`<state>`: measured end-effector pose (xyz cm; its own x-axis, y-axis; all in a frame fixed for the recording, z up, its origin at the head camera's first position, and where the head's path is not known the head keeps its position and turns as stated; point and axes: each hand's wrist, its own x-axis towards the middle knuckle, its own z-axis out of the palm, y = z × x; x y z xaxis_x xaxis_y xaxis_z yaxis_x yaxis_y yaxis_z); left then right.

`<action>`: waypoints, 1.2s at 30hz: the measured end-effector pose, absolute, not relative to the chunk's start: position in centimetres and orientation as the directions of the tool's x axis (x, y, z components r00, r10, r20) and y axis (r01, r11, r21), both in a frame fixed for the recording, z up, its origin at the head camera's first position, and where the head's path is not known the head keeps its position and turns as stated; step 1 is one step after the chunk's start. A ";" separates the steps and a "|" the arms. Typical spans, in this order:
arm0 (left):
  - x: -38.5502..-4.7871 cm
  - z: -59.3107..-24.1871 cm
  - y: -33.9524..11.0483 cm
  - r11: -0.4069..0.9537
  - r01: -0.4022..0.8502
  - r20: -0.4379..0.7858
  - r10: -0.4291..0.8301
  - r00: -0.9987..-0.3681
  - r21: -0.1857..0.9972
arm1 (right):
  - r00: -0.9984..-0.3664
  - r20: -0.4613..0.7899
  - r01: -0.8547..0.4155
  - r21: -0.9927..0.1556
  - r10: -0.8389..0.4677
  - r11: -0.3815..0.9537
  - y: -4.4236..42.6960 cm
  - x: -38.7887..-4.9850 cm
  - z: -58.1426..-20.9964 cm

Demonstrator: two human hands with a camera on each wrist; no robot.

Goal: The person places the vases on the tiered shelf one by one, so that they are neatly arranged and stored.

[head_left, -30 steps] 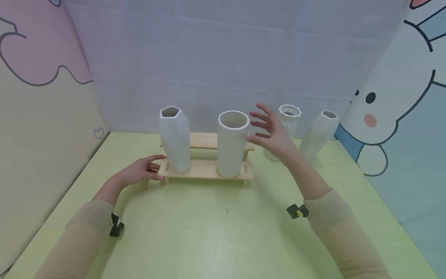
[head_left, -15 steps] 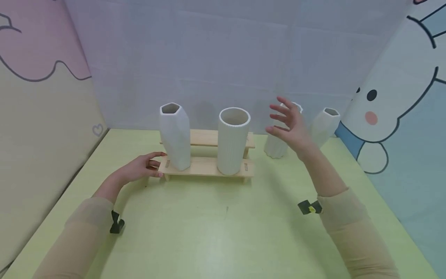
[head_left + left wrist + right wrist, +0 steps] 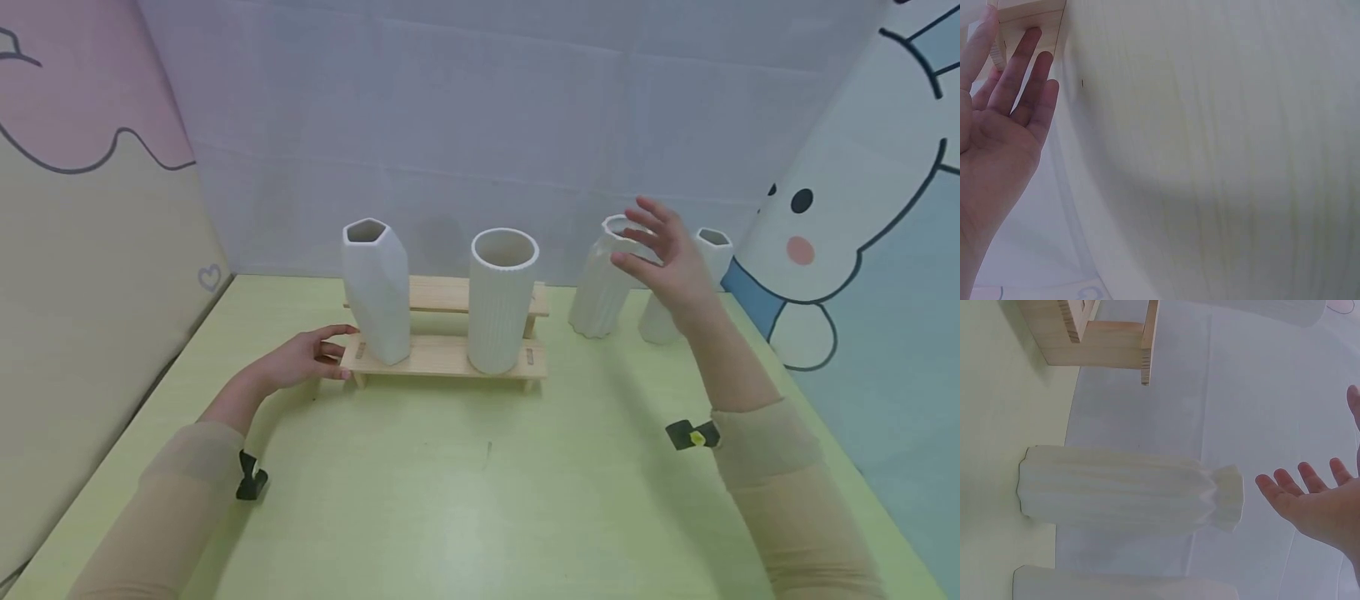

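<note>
A two-step wooden stand (image 3: 438, 357) bears a white faceted vase (image 3: 378, 292) at its left and a white ribbed cylindrical vase (image 3: 501, 312) at its right, both on the lower step. My left hand (image 3: 300, 362) holds the stand's left end between thumb and fingers. To the right, my right hand (image 3: 678, 267) hovers with fingers spread and nothing in them, near the mouth of a white fluted vase (image 3: 600, 287). In the right wrist view those fingertips are apart from the fluted vase (image 3: 1122, 487). Behind my right hand, another white faceted vase (image 3: 658, 321) is partly hidden.
The pale green table (image 3: 450, 500) runs up to a light cloth wall (image 3: 450, 125) at the back. Cartoon-printed walls flank both sides. The stand's upper step (image 3: 438, 293) lies behind the two vases.
My right hand has moved right, away from the ribbed vase and past the fluted vase, fingers still spread. My left hand stays at the stand's end. The vases stand where they were.
</note>
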<state>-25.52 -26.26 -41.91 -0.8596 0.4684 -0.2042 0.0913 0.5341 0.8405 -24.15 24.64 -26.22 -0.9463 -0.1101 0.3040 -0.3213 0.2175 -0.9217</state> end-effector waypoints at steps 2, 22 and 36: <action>-25.5 -41.9 -26.2 0.535 0.090 -0.204 0.466 -0.861 0.840 | -0.949 0.304 -0.316 -0.919 -0.087 0.235 25.1 -24.4 -26.3; -25.4 -41.8 -26.4 0.528 0.095 -0.203 0.479 -0.854 0.844 | -0.963 0.262 -0.226 -0.908 0.056 0.351 28.2 -26.4 -28.6; -25.5 -41.8 -26.2 0.518 0.104 -0.195 0.490 -0.849 0.849 | -0.968 0.242 -0.205 -0.918 0.070 0.340 29.3 -28.5 -30.6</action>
